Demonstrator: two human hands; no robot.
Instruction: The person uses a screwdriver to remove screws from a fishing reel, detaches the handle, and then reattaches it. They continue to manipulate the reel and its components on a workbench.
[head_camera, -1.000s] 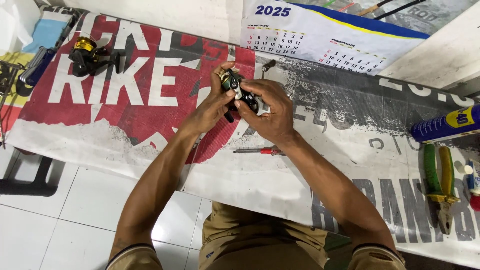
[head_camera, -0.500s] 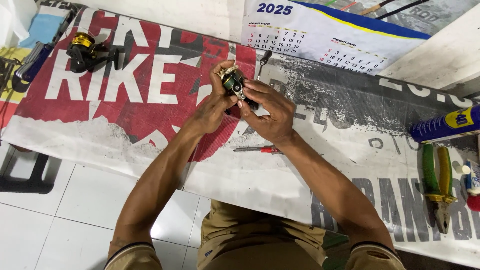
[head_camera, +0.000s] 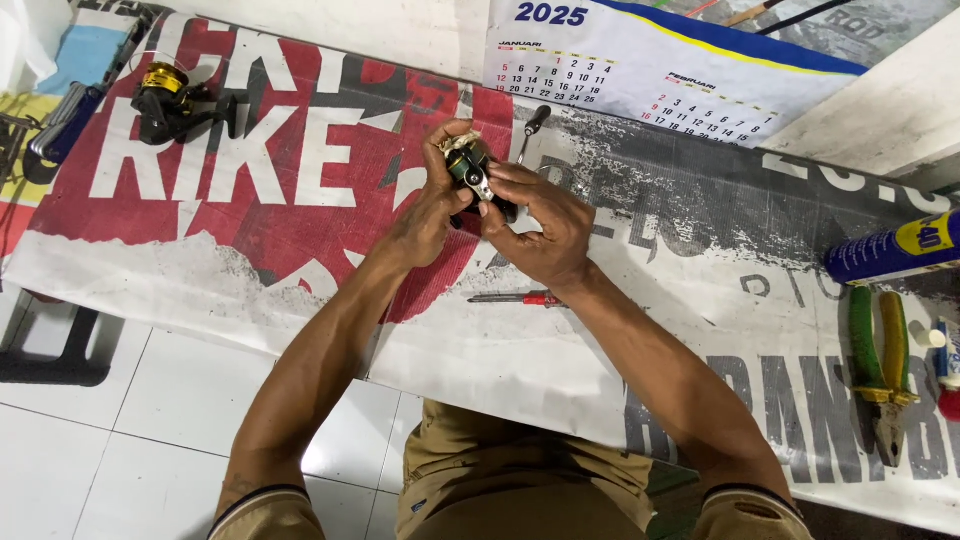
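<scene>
From the head camera, both hands meet above the middle of the worktop (head_camera: 300, 250), which is covered by a printed banner in red, white and grey. Between them sits a small fishing reel (head_camera: 470, 172) with a dark green body and a silver metal part, held up off the banner. The left hand (head_camera: 432, 205) cups the reel from the left, its fingers curled over the top and its thumb pressed against the side. The right hand (head_camera: 545, 232) closes on it from the right, fingertips pinching the silver part and the lower edge of the body, so that the two hands touch around it. Just below the right wrist a small screwdriver (head_camera: 520, 298) with a red handle lies flat on the banner. Just beyond the hands a thin tool with a black handle (head_camera: 533, 125) lies near the edge of a wall calendar (head_camera: 660, 70) spread at the back. Far to the left rests a second reel (head_camera: 175, 100), black with a gold spool. On the right side lie a blue spray can (head_camera: 890, 250) on its side and, nearer, pliers (head_camera: 880, 365) with green and yellow grips.
</scene>
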